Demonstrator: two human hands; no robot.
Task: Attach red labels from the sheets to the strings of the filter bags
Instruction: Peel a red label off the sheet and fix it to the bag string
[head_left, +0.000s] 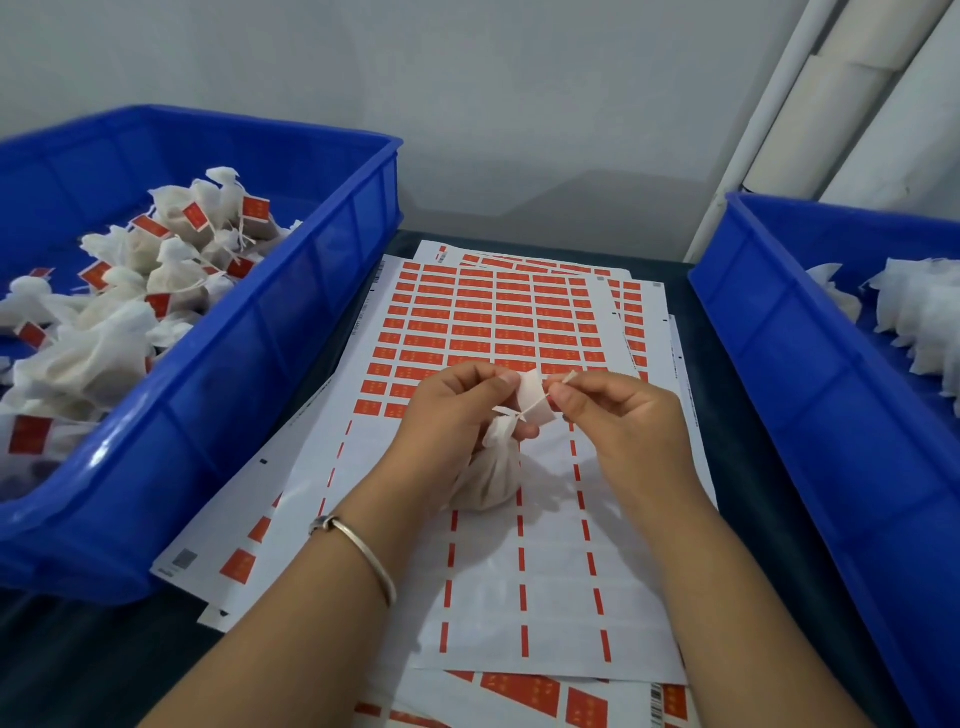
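Observation:
A filled white filter bag (491, 480) rests on the label sheet (498, 332), its tied neck pinched by my left hand (452, 415). That hand also holds a peeled label (535, 400), whose white back side faces me, between thumb and forefinger. My right hand (618, 415) pinches the end of the bag's string (550, 396), and the string lies taut across the label. The far half of the sheet carries rows of red labels. Its near half (545, 571) is bare apart from red dashes.
A blue crate (249, 364) on the left holds several filter bags with red labels on them. A second blue crate (810, 374) on the right holds unlabelled white bags (914, 312). More label sheets lie stacked under the top one on the dark table.

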